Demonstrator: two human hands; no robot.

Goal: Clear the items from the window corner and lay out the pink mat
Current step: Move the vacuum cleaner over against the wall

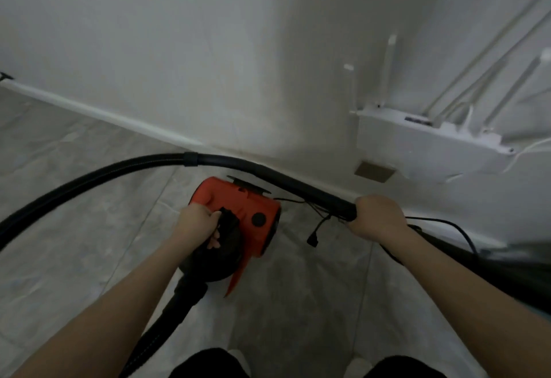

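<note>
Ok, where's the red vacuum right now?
In the head view the red vacuum is low in the centre, above the tiled floor near the wall's baseboard, gripped by the left hand; the right hand holds its black hose.

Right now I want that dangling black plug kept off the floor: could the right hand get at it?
Probably not yet: the right hand grips the black hose. The plug hangs just left of it, nothing between, so it must let go first.
</note>
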